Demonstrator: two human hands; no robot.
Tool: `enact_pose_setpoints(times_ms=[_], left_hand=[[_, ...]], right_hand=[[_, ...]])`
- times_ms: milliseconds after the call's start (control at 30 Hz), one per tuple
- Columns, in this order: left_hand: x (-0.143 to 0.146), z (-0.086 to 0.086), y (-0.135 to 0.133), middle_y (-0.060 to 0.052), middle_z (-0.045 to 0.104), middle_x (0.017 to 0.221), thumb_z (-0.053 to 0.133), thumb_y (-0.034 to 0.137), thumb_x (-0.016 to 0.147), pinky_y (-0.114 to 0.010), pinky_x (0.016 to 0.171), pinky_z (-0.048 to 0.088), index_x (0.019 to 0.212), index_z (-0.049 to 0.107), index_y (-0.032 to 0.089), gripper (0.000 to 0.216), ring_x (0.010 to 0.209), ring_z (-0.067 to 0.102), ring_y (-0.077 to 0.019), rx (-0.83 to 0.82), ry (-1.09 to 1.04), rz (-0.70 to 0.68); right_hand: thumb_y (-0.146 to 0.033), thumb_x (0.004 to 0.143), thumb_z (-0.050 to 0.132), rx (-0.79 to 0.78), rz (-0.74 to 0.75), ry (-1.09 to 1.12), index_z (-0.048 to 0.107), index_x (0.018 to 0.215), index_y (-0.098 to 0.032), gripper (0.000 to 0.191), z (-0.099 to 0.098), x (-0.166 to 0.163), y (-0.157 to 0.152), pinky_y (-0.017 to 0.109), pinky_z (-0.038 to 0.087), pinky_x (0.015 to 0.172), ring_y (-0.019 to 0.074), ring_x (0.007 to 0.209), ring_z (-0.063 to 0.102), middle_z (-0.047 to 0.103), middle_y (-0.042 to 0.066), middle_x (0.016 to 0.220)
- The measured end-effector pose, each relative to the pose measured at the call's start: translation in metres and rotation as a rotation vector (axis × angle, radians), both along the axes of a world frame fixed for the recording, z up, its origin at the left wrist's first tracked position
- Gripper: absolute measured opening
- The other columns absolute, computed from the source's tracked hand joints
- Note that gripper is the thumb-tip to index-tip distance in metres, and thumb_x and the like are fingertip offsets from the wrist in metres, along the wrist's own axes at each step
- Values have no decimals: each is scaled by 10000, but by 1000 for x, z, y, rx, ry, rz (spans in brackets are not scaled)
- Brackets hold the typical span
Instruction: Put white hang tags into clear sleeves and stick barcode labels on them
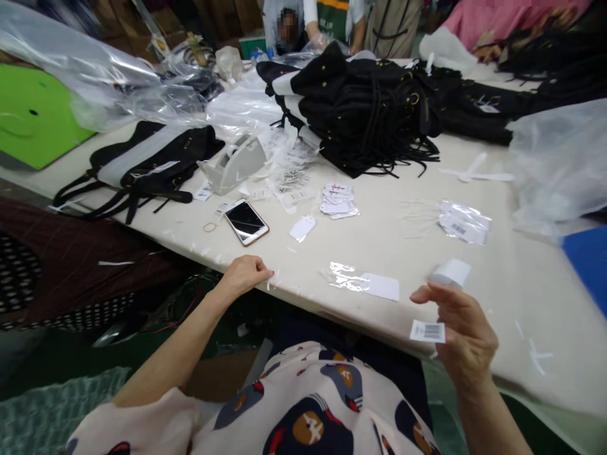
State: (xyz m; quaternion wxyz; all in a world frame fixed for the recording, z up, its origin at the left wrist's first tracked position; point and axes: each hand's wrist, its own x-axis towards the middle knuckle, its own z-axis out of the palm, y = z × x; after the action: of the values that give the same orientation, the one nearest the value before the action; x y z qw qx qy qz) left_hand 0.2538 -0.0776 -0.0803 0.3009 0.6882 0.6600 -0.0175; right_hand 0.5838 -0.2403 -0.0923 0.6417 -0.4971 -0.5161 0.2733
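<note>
- Your head camera looks forward and down past your patterned top (308, 392).
- It sits close above the counter's (379, 234) near edge, facing the far side.

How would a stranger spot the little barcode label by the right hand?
Find the pale table, then the right hand at its near edge. The small white label juts toward the picture's left from that hand; its black barcode sets it apart from the blank white card on the table.
</note>
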Motion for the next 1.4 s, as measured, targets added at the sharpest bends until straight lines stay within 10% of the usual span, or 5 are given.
enact_pose_setpoints(times_ms=[367, 533, 767, 967, 1400], left_hand=[[-29, 8, 0, -20, 550, 503, 598, 470, 589, -249, 502, 353, 558, 542, 176, 300, 497, 492, -158, -69, -41, 127], [24, 40, -31, -28, 652, 834, 564, 374, 644, -259, 696, 397, 776, 647, 207, 228, 799, 551, -199, 235, -267, 56], [148, 56, -80, -5, 560, 606, 629, 331, 640, -195, 468, 298, 716, 643, 139, 207, 501, 425, -68, -650, -986, -178], [172, 45, -86, 2, 521, 530, 675, 266, 579, -193, 417, 251, 595, 572, 121, 179, 439, 393, -53, -880, -1107, -165], [172, 37, -78, 38, 501, 519, 612, 252, 629, -196, 452, 240, 625, 572, 124, 135, 449, 342, -40, -334, -1073, 135]], right_hand=[[-572, 681, 617, -24, 7, 54, 543, 1112, -204, 571, -2, 1, -6, 408, 395, 780, 233, 798, 546, 584, 67, 852], [-726, 554, 586, -83, 172, 161, 511, 1102, -222, 748, -6, -4, 14, 393, 415, 766, 228, 778, 562, 603, 59, 815], [-811, 416, 557, -208, 339, 300, 500, 1090, -242, 884, -4, -22, 23, 390, 436, 764, 225, 790, 559, 583, 58, 836], [-709, 431, 672, -295, 328, 359, 517, 1078, -246, 810, -8, -23, 16, 382, 457, 747, 225, 810, 563, 569, 58, 886], [-353, 705, 653, -306, -4, 555, 605, 830, -180, 218, -2, -12, 3, 248, 428, 533, 125, 589, 540, 599, 25, 706]])
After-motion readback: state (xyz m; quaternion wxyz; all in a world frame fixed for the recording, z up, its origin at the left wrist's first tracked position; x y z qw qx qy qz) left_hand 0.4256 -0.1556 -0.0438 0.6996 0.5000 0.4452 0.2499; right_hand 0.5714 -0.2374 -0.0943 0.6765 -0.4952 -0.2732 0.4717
